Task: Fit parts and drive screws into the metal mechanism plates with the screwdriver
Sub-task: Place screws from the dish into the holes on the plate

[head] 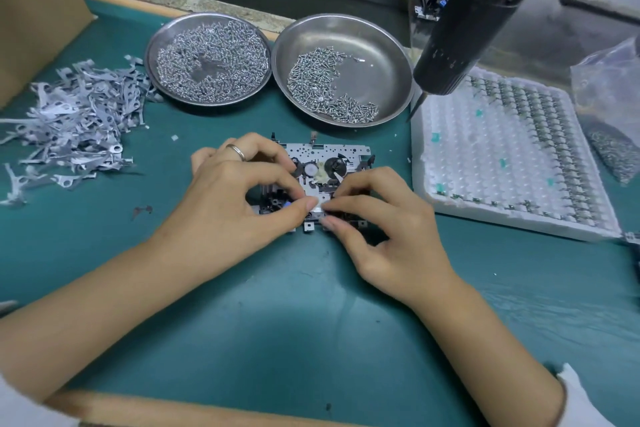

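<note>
Both hands are down on the mechanism plate, and the work sits right between their fingertips. The left hand has thumb and forefinger pinched together on a small pale metal part at the near edge of the plate; the right hand meets it from the other side, its fingers curled and its fingertip pressed against the same part, so the two grips close on it from left and right. Whether the part is already seated I can't tell, as the fingers cover it.

The plate lies flat on the green tabletop, its long side running left to right, gears showing at its far half beyond the fingers.

The screwdriver hangs untouched above and to the right of the plate, tip down, so the right hand is the nearer one to reach for it. Just beyond the plate stands a steel dish of screws, with a second dish of small springs or screws to its left. Left of the plate lies a heap of stamped metal levers; right of it, a white foam tray of parts
</note>
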Tool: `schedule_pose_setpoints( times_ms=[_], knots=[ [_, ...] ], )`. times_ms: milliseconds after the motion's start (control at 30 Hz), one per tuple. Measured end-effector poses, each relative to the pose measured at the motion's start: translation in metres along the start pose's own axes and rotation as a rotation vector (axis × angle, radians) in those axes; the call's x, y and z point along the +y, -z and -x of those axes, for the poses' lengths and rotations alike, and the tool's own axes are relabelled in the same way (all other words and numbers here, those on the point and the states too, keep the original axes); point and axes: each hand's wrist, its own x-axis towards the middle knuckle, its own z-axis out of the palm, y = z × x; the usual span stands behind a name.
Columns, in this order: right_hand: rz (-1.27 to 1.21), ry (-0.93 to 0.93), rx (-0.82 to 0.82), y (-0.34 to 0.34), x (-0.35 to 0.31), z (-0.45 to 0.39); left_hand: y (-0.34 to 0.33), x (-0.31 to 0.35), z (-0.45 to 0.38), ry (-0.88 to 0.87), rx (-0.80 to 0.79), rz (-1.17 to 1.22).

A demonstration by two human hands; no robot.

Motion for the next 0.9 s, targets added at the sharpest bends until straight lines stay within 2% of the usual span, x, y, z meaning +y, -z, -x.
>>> schedule_pose_setpoints(
  times_ms=[233, 900],
  knots=[
    [0.115, 0.071, -0.029, -0.001, -0.002, 0.001, 0.001, 0.001, -0.002, 0.020, -0.019, 0.037],
    [0.273, 0.051, 0.042, -0.007, -0.011, 0.004, 0.002, 0.003, -0.006, 0.032, -0.023, 0.061]
  ],
)
